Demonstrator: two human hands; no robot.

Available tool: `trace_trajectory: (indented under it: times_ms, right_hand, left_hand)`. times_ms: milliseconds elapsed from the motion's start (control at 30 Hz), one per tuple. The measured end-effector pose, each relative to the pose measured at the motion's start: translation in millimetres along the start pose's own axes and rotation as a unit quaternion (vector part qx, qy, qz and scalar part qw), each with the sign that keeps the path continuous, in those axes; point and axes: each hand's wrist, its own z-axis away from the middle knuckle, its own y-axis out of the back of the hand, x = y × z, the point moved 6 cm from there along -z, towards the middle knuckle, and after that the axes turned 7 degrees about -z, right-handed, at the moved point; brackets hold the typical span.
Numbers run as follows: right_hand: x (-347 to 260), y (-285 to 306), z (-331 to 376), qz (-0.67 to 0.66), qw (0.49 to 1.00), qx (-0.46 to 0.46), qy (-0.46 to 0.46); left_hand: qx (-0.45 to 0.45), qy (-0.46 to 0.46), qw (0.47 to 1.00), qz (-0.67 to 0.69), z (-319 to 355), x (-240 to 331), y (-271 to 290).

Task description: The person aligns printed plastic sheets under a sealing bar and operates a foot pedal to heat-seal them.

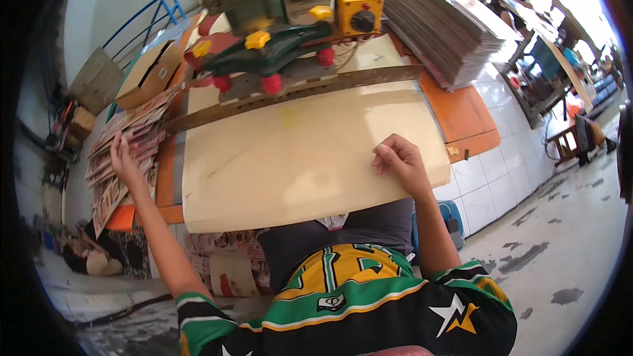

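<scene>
Left hand (122, 158) on printed cards (125, 151)

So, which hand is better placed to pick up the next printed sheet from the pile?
Left. The left hand already rests on the pile of printed sheets, while the right hand lies loosely curled on the cream board, far from the pile.

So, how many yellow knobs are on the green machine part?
2: one yellow knob sits near the middle of the green machine part, the other near its right end. More may be hidden behind.
</scene>
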Motion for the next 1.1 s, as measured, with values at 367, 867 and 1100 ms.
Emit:
trace_trajectory:
  times_ms: [367, 867, 1100]
  right_hand:
    - [-85, 55, -8, 0.069, 0.989, 0.076, 0.108]
    - [-203, 236, -78, -0.025, 0.926, 0.353, 0.131]
    - [-210, 259, -91, -0.016, 0.924, 0.361, 0.128]
  left_hand:
    - [-0.172, 0.027, 0.983, -0.063, 218, 42, -89]
    - [-0.176, 0.056, 0.977, -0.106, 254, 24, -104]
    - [-0.171, 0.041, 0.979, -0.106, 256, 26, -103]
